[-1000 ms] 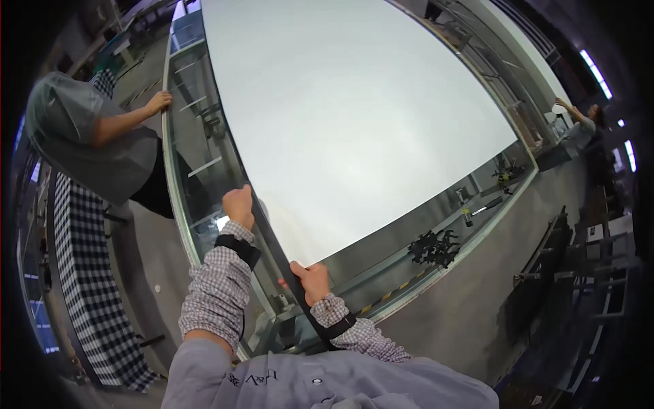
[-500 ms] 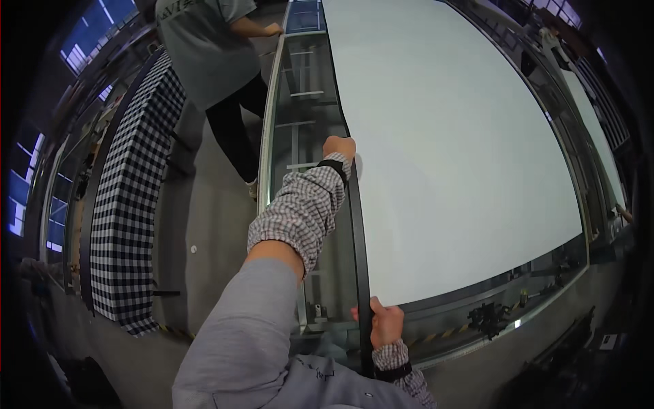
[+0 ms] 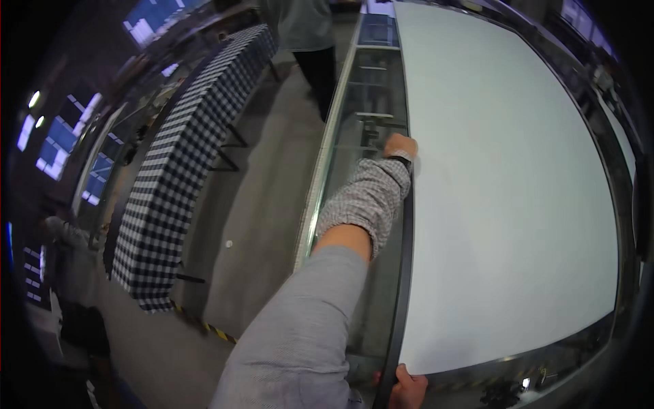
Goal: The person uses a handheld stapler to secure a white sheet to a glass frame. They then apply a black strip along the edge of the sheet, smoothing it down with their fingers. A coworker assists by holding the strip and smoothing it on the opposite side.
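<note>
The left hand (image 3: 400,145), farther off, and the right hand (image 3: 409,390), nearer, are gripping the dark bar (image 3: 402,290) running near-to-far, the white panel (image 3: 511,194) lying rightward

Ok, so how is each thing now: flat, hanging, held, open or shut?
Large white rectangular sheet: spread flat
Long thin dark strip: held along the sheet's left edge
Bare left hand: closed on the strip
Bare right hand: closed around the strip
Clear glass tabletop: partly covered
Black-and-white checked cloth: draped
Grey-shirted person: standing
</note>
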Available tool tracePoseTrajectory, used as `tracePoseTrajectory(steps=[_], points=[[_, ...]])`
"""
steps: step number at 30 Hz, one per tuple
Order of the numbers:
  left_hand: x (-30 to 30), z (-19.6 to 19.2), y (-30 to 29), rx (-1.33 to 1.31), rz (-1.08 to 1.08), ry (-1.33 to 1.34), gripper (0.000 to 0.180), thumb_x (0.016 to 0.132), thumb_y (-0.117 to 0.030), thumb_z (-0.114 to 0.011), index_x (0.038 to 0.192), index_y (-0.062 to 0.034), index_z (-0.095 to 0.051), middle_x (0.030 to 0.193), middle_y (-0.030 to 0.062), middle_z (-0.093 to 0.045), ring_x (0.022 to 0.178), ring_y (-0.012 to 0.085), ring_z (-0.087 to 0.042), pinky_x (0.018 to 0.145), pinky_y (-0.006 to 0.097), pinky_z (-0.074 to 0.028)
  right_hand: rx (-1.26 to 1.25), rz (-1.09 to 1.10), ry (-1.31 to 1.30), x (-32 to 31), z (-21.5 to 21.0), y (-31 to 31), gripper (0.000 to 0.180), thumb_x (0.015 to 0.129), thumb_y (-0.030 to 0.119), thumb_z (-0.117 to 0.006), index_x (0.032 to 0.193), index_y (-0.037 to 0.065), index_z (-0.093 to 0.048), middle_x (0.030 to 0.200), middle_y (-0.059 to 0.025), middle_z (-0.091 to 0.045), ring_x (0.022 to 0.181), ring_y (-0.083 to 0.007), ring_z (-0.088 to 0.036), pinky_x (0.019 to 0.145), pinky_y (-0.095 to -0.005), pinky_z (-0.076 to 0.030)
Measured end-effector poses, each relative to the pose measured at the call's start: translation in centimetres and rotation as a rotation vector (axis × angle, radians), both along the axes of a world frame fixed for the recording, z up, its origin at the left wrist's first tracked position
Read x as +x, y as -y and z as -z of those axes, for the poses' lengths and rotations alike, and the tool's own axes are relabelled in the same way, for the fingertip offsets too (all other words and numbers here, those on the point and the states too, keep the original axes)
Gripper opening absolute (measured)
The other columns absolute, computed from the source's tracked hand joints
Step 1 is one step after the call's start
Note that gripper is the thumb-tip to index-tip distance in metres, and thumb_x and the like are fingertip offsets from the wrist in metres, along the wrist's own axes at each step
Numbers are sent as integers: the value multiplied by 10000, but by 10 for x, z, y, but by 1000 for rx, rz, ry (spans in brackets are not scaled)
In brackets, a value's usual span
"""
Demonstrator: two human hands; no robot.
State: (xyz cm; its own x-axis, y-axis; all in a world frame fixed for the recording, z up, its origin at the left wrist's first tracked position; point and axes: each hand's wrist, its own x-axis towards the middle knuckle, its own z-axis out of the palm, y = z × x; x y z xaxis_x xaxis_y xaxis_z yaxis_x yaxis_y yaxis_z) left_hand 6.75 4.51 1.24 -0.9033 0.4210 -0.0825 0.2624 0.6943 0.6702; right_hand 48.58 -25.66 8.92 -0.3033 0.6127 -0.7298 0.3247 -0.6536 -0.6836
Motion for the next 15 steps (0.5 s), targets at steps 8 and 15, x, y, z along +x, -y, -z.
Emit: tracePoseTrajectory(steps=[8,15], points=[[114,12,86,147,213,145,355,855,-287,-470,967,43,-404,899,253,-555,852,382,-548,750,435,-423,100,33,-183,2,47,15,280,851,213,-510,1016,-7,-560,600,-88,-543,468,-220,-460,468,-361,-376],[178,-27,172,120,275,350,427,867,-322,-417,927,91,-510,963,313,-525,904,420,-516,782,446,-407,-171,417,-404,-20,7,18,261,856,176,-497,790,-77,-507,624,-157,-554,530,-224,-565,466,-307,-470]])
